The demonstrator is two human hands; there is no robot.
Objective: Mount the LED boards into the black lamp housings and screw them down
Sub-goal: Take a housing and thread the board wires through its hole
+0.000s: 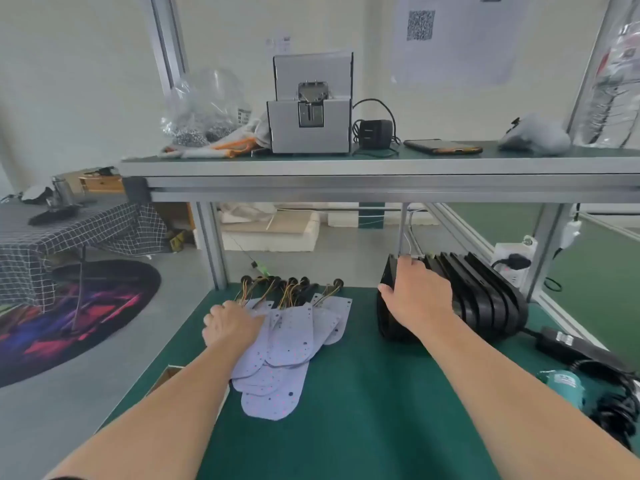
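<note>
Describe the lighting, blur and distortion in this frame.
Head view: soft even light, faint shadows, no strong glare; wide-angle distortion bows the frame posts and shelf; whole frame slightly soft, QR sheet unreadable; black lamp housings lose detail, LED boards stay legible.

Left hand (232,325), boards (291,344); right hand (415,296), housings (491,299)

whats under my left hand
A fanned pile of pale LED boards lies under the left hand, on the green mat. The hand covers its fingertips, so a grip cannot be seen.
</note>
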